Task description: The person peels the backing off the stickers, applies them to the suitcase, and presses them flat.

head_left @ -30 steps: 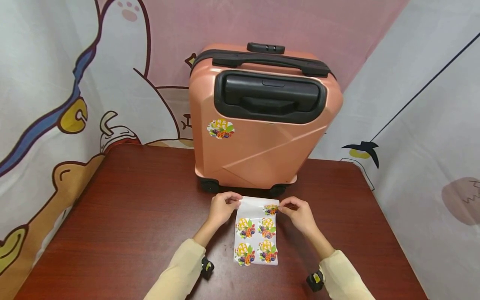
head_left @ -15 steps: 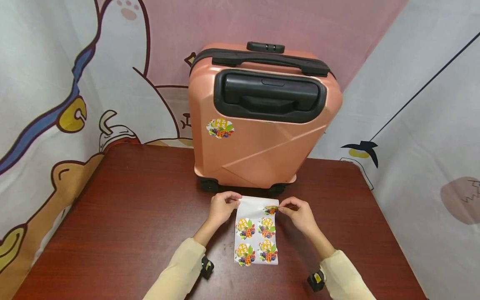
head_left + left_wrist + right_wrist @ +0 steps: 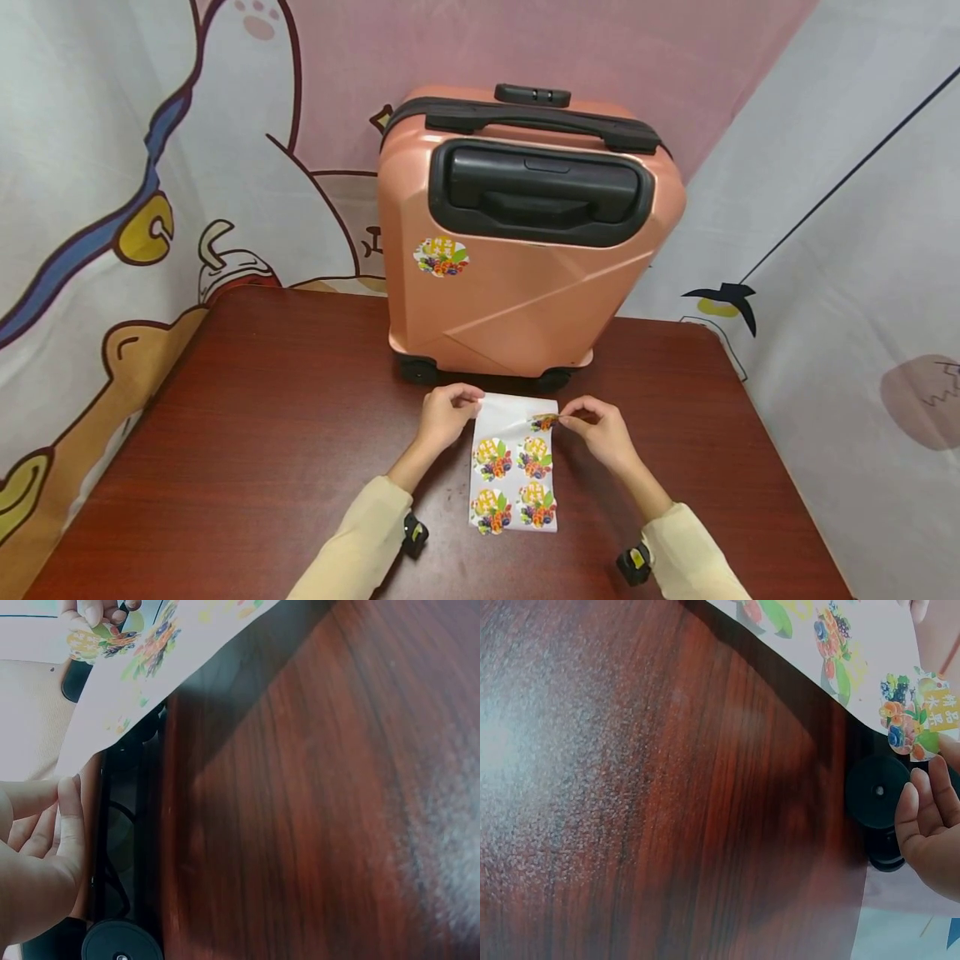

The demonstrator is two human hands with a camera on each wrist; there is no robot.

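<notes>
A white sticker sheet [image 3: 513, 425] with round fruit stickers is held up over the table. My left hand [image 3: 444, 418] pinches its top left corner between thumb and forefinger, as the left wrist view also shows. At the top right, my right hand [image 3: 606, 431] pinches the edge of a fruit sticker [image 3: 913, 720], which is partly lifted and bent off the backing. Several other stickers [image 3: 535, 458] lie flat in two columns below. Behind the sheet stands a rose-coloured suitcase [image 3: 525, 300], with one fruit sticker [image 3: 442, 257] on its upper left front.
The suitcase stands upright on the dark red wooden table [image 3: 300, 433], its black wheels [image 3: 418, 370] just beyond the sheet. Its black handle recess [image 3: 540, 193] faces me. A printed cloth [image 3: 825, 208] hangs around the table's back and sides.
My right hand has drawn the sticker's edge slightly further up, so it bends more and shows less of its face. My left hand keeps its grip on the corner.
</notes>
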